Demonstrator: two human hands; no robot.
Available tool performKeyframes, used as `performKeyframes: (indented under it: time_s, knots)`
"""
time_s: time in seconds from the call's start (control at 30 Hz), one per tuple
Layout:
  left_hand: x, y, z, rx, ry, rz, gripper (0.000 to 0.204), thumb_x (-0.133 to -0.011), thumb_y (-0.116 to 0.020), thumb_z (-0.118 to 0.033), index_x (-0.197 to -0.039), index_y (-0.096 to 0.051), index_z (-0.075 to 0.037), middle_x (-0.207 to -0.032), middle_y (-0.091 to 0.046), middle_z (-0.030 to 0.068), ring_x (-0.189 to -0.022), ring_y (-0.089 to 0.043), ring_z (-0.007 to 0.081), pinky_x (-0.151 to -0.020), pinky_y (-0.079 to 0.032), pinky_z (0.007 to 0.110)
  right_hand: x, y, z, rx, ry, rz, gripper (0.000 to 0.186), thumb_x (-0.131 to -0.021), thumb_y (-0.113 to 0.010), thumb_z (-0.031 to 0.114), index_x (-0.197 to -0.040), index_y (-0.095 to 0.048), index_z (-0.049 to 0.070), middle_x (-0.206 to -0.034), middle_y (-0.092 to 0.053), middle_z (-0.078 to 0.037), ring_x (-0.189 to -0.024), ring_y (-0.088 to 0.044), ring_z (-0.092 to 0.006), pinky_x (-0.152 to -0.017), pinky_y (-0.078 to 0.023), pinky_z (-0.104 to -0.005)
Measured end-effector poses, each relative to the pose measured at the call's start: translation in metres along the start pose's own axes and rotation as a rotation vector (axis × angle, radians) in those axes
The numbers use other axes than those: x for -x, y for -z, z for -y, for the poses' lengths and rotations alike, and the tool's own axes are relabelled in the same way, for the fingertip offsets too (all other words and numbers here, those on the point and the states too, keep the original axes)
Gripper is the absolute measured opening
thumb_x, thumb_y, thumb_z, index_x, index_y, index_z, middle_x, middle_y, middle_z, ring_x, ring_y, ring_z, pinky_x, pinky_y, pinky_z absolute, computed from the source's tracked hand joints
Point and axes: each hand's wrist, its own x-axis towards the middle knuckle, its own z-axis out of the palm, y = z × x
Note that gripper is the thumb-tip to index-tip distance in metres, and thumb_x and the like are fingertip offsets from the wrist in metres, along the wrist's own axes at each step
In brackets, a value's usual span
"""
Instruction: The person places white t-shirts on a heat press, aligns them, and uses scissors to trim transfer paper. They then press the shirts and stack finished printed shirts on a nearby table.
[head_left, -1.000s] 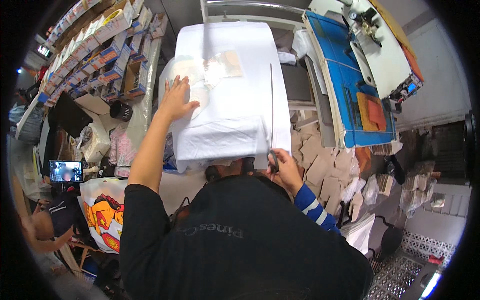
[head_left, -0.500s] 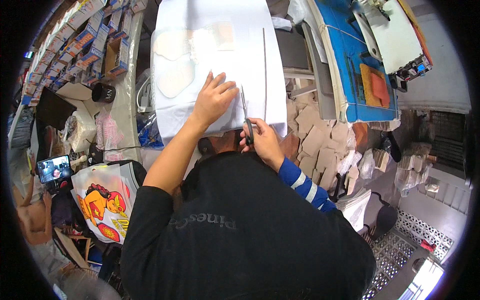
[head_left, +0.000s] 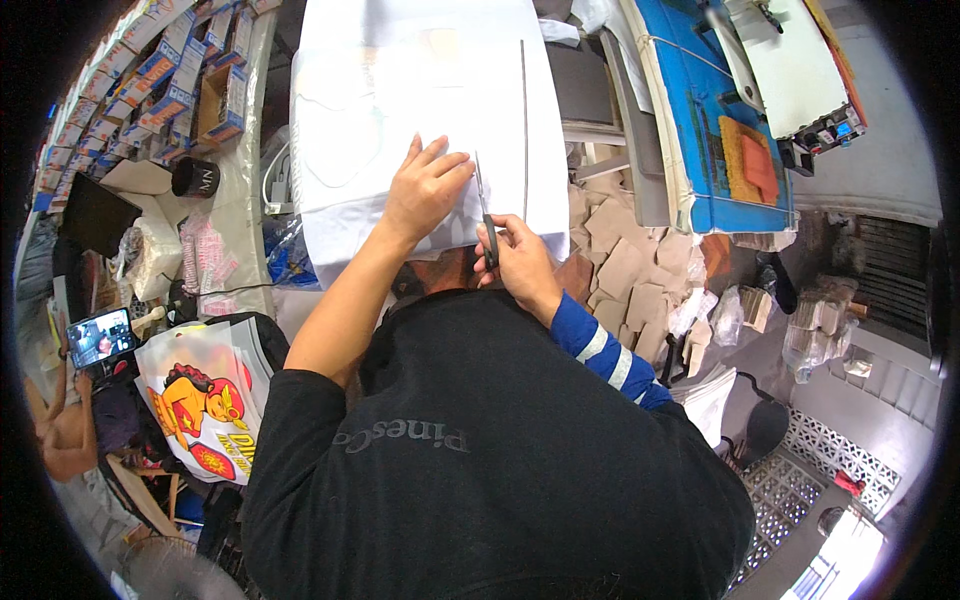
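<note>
A white cloth [head_left: 350, 225] lies spread over the work table in front of me. My left hand [head_left: 430, 190] rests flat on it, fingers spread and holding nothing. Just right of those fingers, my right hand [head_left: 515, 252] grips a pair of scissors [head_left: 487, 215] by the black handles near the cloth's front edge. Their metal blades point away from me over the cloth; whether they touch it I cannot tell. A thin dark strip [head_left: 524, 130] runs lengthwise along the cloth's right side. Faint pale outlines of rounded shapes show at the upper left, washed out by glare.
Small boxes [head_left: 165, 75] stand stacked at the far left, near a black mug [head_left: 196, 179]. A phone [head_left: 100, 338] is at the left. Cardboard pieces [head_left: 620, 262] lie heaped right of the table. Beyond them is a blue-topped table [head_left: 690, 130] bearing an orange pad [head_left: 757, 168].
The whole view has shifted slightly, moving the scene up and left. Both hands and the scissors keep nearly the same place on the cloth. The pale shapes look fainter in brighter glare.
</note>
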Motion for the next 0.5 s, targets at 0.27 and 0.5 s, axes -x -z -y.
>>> performKeyframes:
  time_s: [0.27,0.5]
  knots:
    - [0.001,0.002,-0.005,0.03,-0.006,-0.022,0.016,-0.084,-0.069,-0.01,-0.099,-0.074,-0.011,-0.108,-0.075,0.0041,-0.113,-0.069,0.0334,-0.103,-0.047,0.062,-0.001,0.0,0.006,0.001,-0.072,-0.017,0.037,-0.101,-0.066,0.024,-0.127,-0.052,0.001,-0.082,-0.061,-0.006,-0.062,-0.062,-0.0127,-0.046,-0.049,-0.0249]
    - [-0.006,0.02,-0.017,0.106,0.007,-0.052,0.017,-0.082,-0.068,-0.007,-0.099,-0.072,-0.009,-0.106,-0.075,0.0062,-0.107,-0.071,0.032,-0.099,-0.052,0.059,-0.032,-0.002,0.017,0.014,-0.002,-0.022,0.029,-0.102,-0.065,0.027,-0.117,-0.056,0.004,-0.079,-0.061,-0.006,-0.061,-0.061,-0.0123,-0.045,-0.048,-0.0257]
